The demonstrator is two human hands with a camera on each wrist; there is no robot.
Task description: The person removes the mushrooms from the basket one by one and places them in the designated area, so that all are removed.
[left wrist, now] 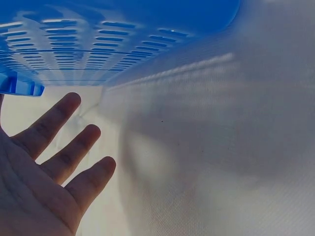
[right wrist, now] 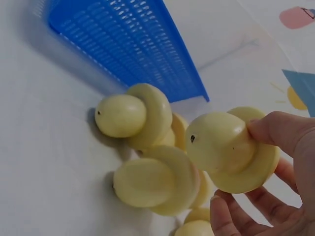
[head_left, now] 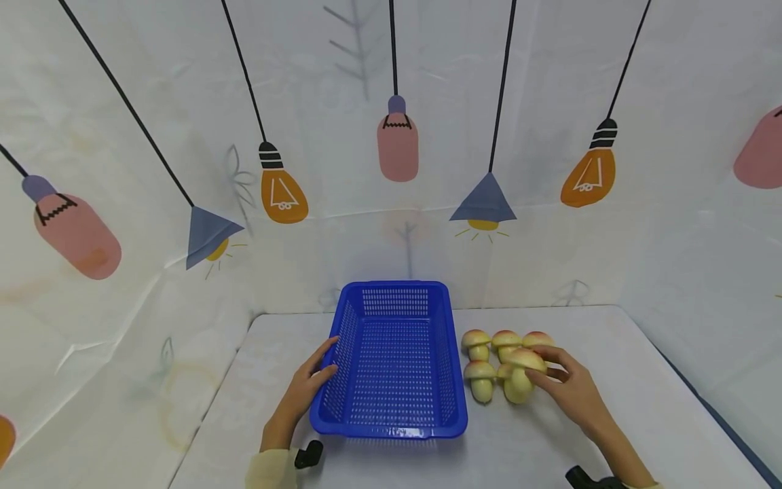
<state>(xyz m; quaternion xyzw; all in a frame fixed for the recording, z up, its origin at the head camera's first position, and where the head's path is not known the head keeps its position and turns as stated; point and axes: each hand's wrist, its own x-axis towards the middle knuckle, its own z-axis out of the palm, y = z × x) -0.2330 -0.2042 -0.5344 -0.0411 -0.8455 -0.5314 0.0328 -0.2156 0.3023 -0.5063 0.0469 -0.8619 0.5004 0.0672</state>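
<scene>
A blue plastic basket (head_left: 391,430) with slotted walls stands on the white table. My left hand (head_left: 301,388) touches its left side; in the left wrist view three fingers (left wrist: 69,155) spread nearly straight below the basket wall (left wrist: 123,14), while the thumb is out of sight. To the right of the basket, my right hand (head_left: 575,392) holds a model mushroom (right wrist: 224,147) by its cap and stem, raised above the others, with the thumb on the near side. Several more yellow-green mushrooms (head_left: 480,382) with reddish cap tops lie in two rows beneath and beside it.
The white table (head_left: 611,339) runs back to a hanging white cloth (head_left: 342,251) printed with lamps and bulbs. Black wrist-camera mounts (head_left: 308,454) sit at both wrists. The basket's right wall is close to the mushrooms.
</scene>
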